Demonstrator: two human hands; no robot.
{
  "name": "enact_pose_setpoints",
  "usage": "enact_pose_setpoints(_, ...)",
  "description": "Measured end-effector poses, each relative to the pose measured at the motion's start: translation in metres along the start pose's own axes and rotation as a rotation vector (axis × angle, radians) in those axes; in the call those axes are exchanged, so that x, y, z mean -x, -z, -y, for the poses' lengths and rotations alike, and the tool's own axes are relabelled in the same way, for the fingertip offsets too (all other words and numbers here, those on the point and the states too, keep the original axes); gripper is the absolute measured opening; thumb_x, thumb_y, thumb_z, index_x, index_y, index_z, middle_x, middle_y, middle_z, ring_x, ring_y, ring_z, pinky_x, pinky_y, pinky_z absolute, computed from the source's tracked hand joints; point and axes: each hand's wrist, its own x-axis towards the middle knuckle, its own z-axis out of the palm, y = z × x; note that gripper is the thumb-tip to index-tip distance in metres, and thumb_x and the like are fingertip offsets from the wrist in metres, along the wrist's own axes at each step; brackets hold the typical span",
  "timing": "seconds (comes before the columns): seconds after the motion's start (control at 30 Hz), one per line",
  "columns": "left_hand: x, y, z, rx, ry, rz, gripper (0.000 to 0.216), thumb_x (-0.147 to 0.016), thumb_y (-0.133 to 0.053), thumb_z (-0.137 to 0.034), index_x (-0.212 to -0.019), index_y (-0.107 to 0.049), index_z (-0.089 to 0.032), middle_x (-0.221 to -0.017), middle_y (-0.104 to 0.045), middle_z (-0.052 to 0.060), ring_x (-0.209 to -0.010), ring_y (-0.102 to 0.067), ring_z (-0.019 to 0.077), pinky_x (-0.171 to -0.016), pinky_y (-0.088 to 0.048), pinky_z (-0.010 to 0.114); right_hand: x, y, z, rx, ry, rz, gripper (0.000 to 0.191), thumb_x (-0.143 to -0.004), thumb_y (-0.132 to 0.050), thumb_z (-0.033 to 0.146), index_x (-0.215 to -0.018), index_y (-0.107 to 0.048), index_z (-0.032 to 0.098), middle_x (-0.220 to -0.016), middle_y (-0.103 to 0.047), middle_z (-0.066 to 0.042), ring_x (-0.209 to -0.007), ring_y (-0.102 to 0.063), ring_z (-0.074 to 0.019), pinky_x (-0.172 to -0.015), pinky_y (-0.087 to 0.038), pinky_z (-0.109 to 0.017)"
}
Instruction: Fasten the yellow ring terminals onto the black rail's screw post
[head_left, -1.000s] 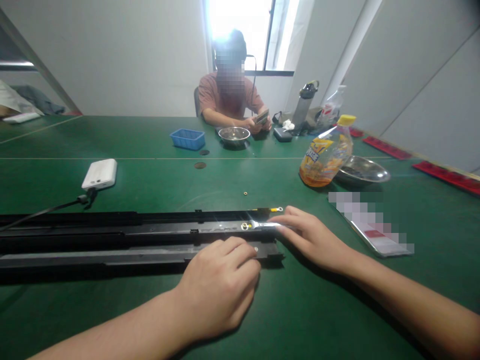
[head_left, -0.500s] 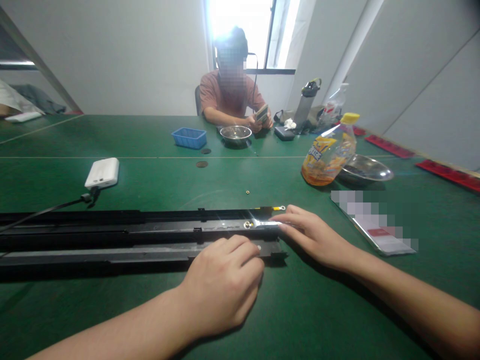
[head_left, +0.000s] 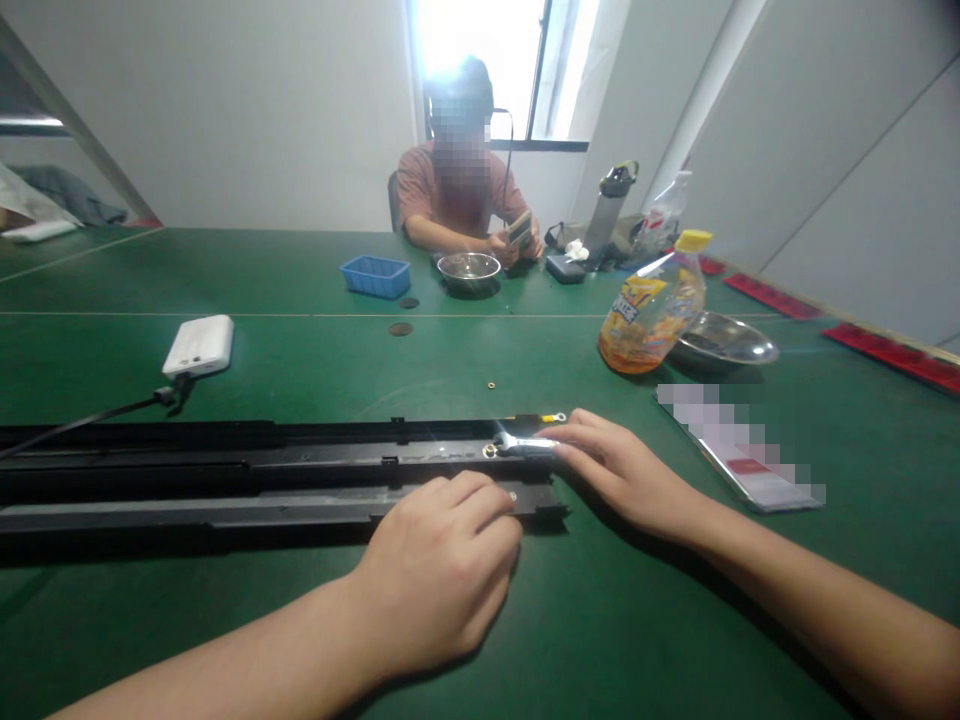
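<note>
Two long black rails lie side by side across the green table, a far rail (head_left: 431,453) and a near rail (head_left: 300,512). My right hand (head_left: 611,465) pinches a silver wrench (head_left: 525,445) between thumb and fingers. The wrench's jaw is just beside a brass-coloured nut (head_left: 490,451) on the far rail; whether they touch I cannot tell. My left hand (head_left: 446,570) is curled over the near rail, its fingertips partly hidden. A ring terminal on a yellow-sleeved lead (head_left: 555,418) sticks out at the far rail's right end.
A small brass ring (head_left: 491,385) lies beyond the rails. To the left is a white box (head_left: 199,346) with a black cable. A drink bottle (head_left: 651,305), a metal bowl (head_left: 739,343) and a flat packet (head_left: 742,450) are on the right. Opposite sits a person (head_left: 457,200) holding a phone.
The wrench has turned slightly, its jaw tipping toward the far side of the nut. My left hand stays on the near rail. The whole view has shifted a little.
</note>
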Motion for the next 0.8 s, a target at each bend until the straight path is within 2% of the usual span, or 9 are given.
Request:
enact_pose_setpoints(0.17,-0.0002,0.0004,0.0004,0.003,-0.005,-0.008,0.016,-0.101,-0.057,-0.022,-0.112,-0.069,-0.019,-0.117,-0.071,0.007,-0.11,-0.063,0.0283,-0.089,-0.056,0.046,0.0003,-0.0004,-0.0008,0.015,-0.002,0.001,0.031,-0.11,-0.053,0.032,-0.123,-0.078,0.02,-0.102,-0.069,-0.008,-0.096,-0.067,-0.0242,-0.089,-0.055,-0.038)
enact_pose_setpoints(0.53,-0.0006,-0.0002,0.0003,-0.007,0.002,-0.004,0.016,-0.099,-0.059,-0.022,-0.111,-0.069,-0.02,-0.118,-0.071,0.007,-0.111,-0.063,0.0288,-0.089,-0.057,0.046,-0.0018,0.0005,-0.0012,-0.038,0.014,0.059,0.031,-0.111,-0.052,0.036,-0.124,-0.078,0.023,-0.114,-0.074,-0.008,-0.11,-0.068,-0.0257,-0.103,-0.054,-0.042)
enact_pose_setpoints(0.67,-0.0008,0.0001,0.0005,0.0,0.001,-0.009,0.015,-0.099,-0.059,-0.022,-0.11,-0.069,-0.02,-0.117,-0.071,0.008,-0.109,-0.063,0.0287,-0.088,-0.057,0.046,0.0006,0.0028,-0.0008,-0.048,0.003,0.099,0.033,-0.111,-0.051,0.036,-0.129,-0.076,0.024,-0.125,-0.075,-0.009,-0.123,-0.066,-0.0276,-0.114,-0.049,-0.046)
enact_pose_setpoints(0.8,-0.002,0.0013,0.0002,0.003,0.007,-0.007,0.015,-0.098,-0.06,-0.021,-0.11,-0.068,-0.02,-0.115,-0.07,0.008,-0.108,-0.063,0.0289,-0.087,-0.058,0.046,0.0014,0.0073,-0.0006,-0.085,-0.01,0.139,0.034,-0.111,-0.051,0.037,-0.131,-0.076,0.025,-0.13,-0.076,-0.008,-0.126,-0.066,-0.0278,-0.117,-0.047,-0.047)
